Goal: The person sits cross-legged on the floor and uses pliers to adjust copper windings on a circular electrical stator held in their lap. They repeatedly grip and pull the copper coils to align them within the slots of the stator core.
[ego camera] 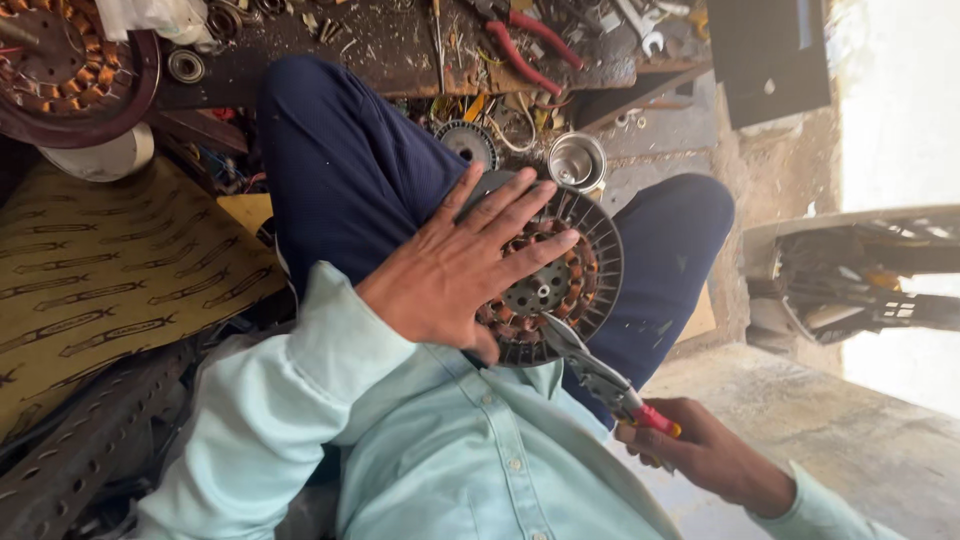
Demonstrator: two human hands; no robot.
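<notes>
Right hand (705, 450) closed around red-handled pliers (600, 375), tips at motor stator (555, 280) rim. Left hand (455, 265) flat, open, pressing stator resting on lap between knees.

Single view, head-mounted. The camera looks steeply down along the wearer's own chest and lap, at close range, with the frame rolled so the floor (860, 440) runs up the right side. The cluttered counter (400, 50) crosses the top edge. No second view overlaps it.
</notes>
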